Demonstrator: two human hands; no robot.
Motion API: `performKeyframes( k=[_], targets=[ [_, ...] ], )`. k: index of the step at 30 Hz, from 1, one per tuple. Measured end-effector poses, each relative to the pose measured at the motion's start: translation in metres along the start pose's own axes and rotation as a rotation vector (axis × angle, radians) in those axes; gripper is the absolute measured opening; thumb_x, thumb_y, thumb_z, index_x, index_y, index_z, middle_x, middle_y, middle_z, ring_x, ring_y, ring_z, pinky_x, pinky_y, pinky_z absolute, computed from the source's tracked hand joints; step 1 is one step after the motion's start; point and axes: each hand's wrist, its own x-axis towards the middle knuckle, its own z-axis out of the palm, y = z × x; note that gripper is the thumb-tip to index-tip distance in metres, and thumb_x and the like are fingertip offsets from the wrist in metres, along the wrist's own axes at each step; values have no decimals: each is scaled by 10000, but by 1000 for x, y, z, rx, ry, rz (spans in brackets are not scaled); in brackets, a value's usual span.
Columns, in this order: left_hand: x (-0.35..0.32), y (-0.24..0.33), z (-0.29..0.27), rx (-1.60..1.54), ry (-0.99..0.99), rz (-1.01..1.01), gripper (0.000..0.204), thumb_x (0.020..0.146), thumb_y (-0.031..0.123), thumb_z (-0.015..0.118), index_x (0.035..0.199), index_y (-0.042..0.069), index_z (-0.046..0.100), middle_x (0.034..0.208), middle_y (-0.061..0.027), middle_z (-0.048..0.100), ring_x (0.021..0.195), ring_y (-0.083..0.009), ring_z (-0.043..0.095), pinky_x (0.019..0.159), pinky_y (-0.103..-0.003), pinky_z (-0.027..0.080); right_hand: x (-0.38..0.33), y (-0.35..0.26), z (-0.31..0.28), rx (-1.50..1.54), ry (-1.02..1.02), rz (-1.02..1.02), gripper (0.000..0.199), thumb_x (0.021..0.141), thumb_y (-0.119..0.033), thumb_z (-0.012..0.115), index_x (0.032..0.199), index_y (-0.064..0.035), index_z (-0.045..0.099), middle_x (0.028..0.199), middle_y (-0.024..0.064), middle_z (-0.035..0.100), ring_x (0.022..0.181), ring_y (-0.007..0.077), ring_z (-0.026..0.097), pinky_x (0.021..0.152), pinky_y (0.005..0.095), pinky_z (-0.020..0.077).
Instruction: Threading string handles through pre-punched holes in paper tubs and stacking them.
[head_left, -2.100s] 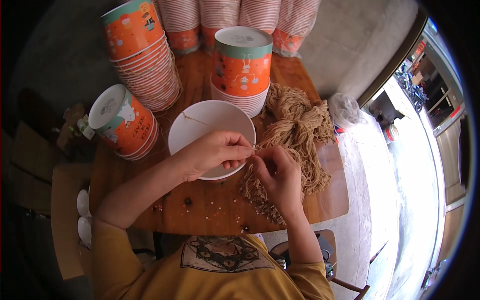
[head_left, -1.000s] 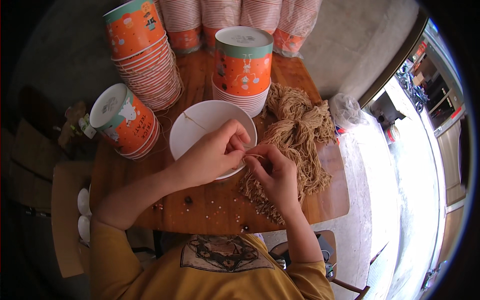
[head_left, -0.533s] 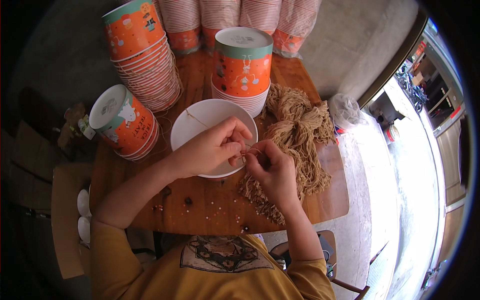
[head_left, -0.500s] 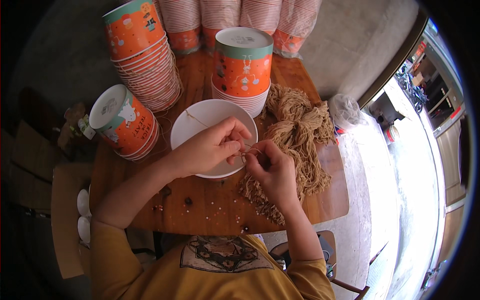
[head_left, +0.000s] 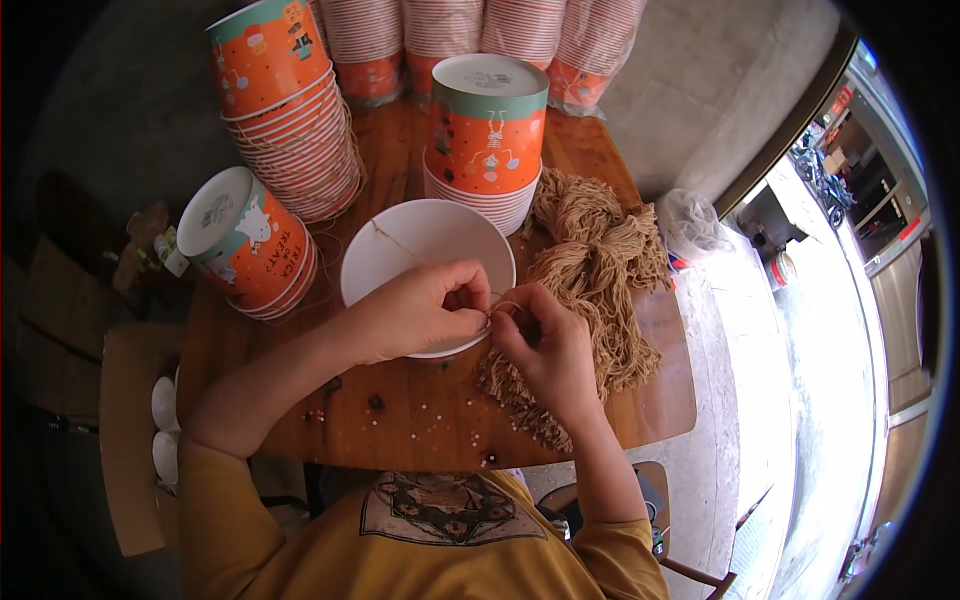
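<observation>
A paper bucket point(head_left: 445, 230), white inside, stands mouth up on the wooden table in front of me. A thin tan string point(head_left: 392, 242) runs from its far left rim down into it. Over the bucket's near right rim my left hand point(head_left: 425, 308) pinches the string with thumb and fingers. Close against it, my right hand point(head_left: 545, 345) pinches the same string, and a small loop shows between the two hands. The fingertips partly hide the string's end and the rim there. A bundle of tan string point(head_left: 600, 265) lies just right of my right hand.
Upside-down stacks of orange and green buckets stand behind point(head_left: 487, 130) and left point(head_left: 250, 240), with a taller stack point(head_left: 285, 110) at the far left. Bagged stacks point(head_left: 440, 50) line the wall. Small beads point(head_left: 440, 433) are scattered near the table's front edge point(head_left: 400, 462).
My left hand has turned slightly and its fingers have curled down closer to the right fingertips. My right hand has barely moved. The bucket stays in place.
</observation>
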Motion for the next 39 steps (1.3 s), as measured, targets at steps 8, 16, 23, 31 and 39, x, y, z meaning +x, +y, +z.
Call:
performKeyframes(
  k=[8, 16, 23, 31, 39],
  targets=[
    [-2, 10, 23, 856, 464, 621, 174, 815, -17, 626, 921, 35, 499, 842, -112, 517, 810, -311, 561, 698, -402, 472, -4, -1, -3, 3, -48, 6, 161, 873, -82, 675, 1008, -10, 627, 737, 89, 648, 629, 156, 623, 613, 280, 504],
    [-7, 14, 19, 336, 279, 191, 174, 882, 1, 616, 1022, 28, 516, 881, -72, 580, 805, -168, 594, 749, -295, 496, -6, 16, 6, 208, 85, 48, 96, 889, -75, 682, 948, -17, 635, 704, 49, 635, 624, 76, 573, 606, 247, 486],
    [0, 1, 6, 11, 71, -6, 123, 919, 37, 609, 1025, 31, 548, 886, 0, 585, 813, -38, 534, 734, -216, 469, -9, 13, 10, 205, 101, 6, 90, 890, -83, 685, 933, -27, 629, 714, 54, 646, 625, 82, 580, 607, 254, 489],
    [-1, 7, 23, 808, 458, 610, 193, 783, -33, 638, 933, 47, 548, 878, -86, 489, 822, -276, 550, 728, -379, 478, -12, 7, 9, -95, 166, -114, 120, 848, -94, 702, 900, -55, 601, 766, 100, 639, 658, 264, 630, 607, 352, 509],
    [-5, 0, 27, 419, 398, 380, 149, 835, -61, 608, 918, 27, 521, 866, -58, 562, 782, -142, 594, 704, -283, 493, -15, 8, 13, -193, 197, -220, 129, 824, -61, 703, 900, -59, 598, 751, 75, 630, 670, 249, 632, 609, 357, 512]
  ],
)
